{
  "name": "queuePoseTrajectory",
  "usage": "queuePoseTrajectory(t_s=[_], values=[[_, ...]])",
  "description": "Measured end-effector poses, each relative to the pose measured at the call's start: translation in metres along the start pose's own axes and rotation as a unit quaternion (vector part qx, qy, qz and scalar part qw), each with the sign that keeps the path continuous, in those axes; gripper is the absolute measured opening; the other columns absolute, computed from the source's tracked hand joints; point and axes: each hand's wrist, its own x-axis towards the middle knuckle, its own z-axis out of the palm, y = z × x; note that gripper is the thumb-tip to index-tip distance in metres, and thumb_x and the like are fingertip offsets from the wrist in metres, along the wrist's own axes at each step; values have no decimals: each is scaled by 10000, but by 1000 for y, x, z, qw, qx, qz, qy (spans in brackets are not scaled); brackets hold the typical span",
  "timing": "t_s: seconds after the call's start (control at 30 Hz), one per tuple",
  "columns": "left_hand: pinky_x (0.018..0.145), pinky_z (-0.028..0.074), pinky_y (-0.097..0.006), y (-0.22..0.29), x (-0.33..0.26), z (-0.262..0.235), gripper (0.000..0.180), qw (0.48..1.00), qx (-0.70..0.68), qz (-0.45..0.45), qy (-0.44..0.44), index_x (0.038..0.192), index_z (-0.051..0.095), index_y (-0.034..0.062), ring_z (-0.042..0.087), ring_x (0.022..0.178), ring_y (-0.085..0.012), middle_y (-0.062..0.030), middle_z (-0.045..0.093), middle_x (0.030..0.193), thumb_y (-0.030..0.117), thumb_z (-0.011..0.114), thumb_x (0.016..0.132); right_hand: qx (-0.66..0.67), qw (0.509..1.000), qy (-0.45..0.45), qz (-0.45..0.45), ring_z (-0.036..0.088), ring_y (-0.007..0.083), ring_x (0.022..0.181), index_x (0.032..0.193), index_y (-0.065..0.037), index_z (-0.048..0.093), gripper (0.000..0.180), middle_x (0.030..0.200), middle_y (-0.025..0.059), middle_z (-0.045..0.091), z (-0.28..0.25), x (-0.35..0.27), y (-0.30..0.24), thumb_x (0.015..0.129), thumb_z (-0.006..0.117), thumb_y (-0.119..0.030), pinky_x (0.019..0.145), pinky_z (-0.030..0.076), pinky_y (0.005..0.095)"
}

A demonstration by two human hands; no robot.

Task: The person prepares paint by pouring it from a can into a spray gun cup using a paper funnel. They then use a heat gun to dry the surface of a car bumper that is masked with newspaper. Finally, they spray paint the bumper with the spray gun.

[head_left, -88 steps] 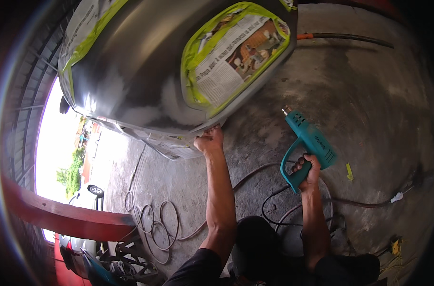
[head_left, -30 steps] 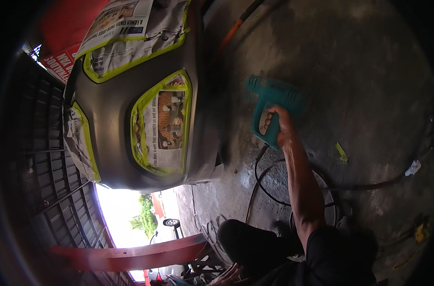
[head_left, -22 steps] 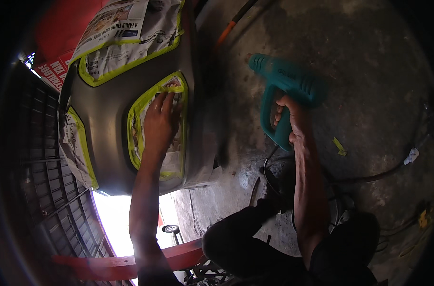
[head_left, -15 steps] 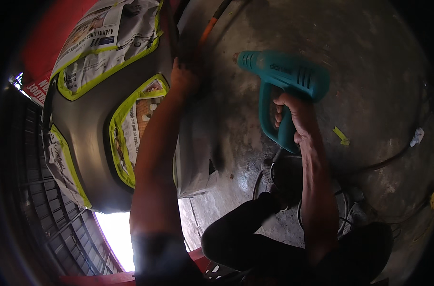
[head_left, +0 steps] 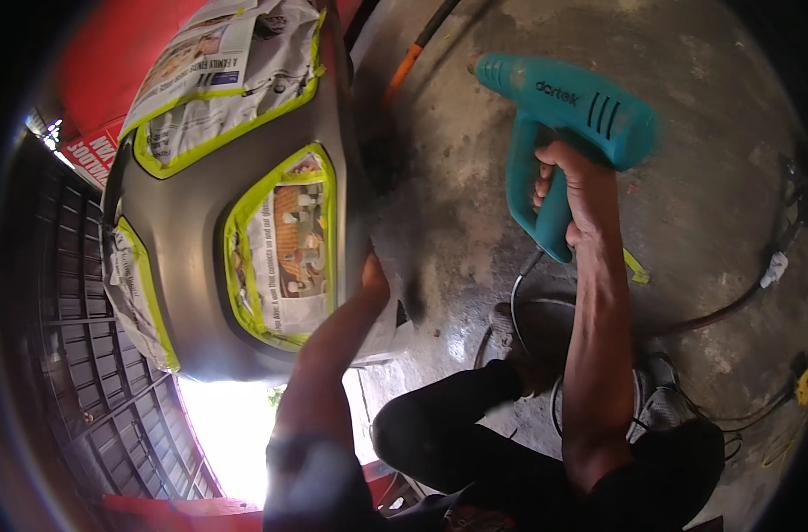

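My right hand (head_left: 583,191) is closed round the handle of a teal heat gun (head_left: 590,102), raised above the floor. Its nozzle points left, toward a grey car body panel (head_left: 178,239), but stays apart from it. Newspaper (head_left: 299,253) covers the recesses of this panel, edged with yellow-green masking tape (head_left: 231,239). My left hand (head_left: 375,282) is at the panel's right edge, beside the taped middle recess. Its fingers are mostly hidden by the edge. A cord (head_left: 517,297) hangs from the heat gun's handle.
Under the heat gun lies a stained concrete floor (head_left: 457,239). An orange-and-black hose or rod (head_left: 408,66) lies beyond the panel. A scrap of tape (head_left: 636,268) and a dark cable (head_left: 714,317) are on the right. Dark metal slats (head_left: 85,355) rise at the left. My knee (head_left: 404,434) is bent below.
My left hand has come down along the panel's right edge, nearer to me. The heat gun has moved up and to the right in view, still in my right hand.
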Motion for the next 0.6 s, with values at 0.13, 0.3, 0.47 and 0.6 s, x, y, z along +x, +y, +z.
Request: queuePoseTrajectory(t_s=[0.13,0.3,0.47,0.6], values=[[1133,203,-266,9,-59,-26,722,994,72,47,66,1495,273,49,305,1380,-203,-63,331,1517,558,349,988,22,1000,-23,-3,517,135,451,729,-38,593,84,590,43,546,0,-6,-3,715,663,-82,422,422,282],[1120,286,-325,18,-101,-2,689,893,317,-251,-197,1494,282,87,372,1352,-201,-84,329,1516,530,411,983,2,999,-37,36,522,150,447,705,-51,574,125,574,48,530,-11,5,5,726,657,-142,425,431,307],[1069,387,-385,26,-144,61,594,767,381,-247,-453,1447,358,83,489,1271,-250,-143,414,1459,430,488,983,-62,988,-99,97,527,167,419,657,-44,582,141,548,65,546,-14,8,16,730,648,-145,426,438,317],[962,471,-377,40,-197,48,453,723,579,159,-343,1345,496,84,598,1143,-258,-142,597,1261,317,564,963,-108,975,-159,116,534,179,407,665,-24,594,136,554,78,558,-19,21,39,731,646,-131,413,436,325]])
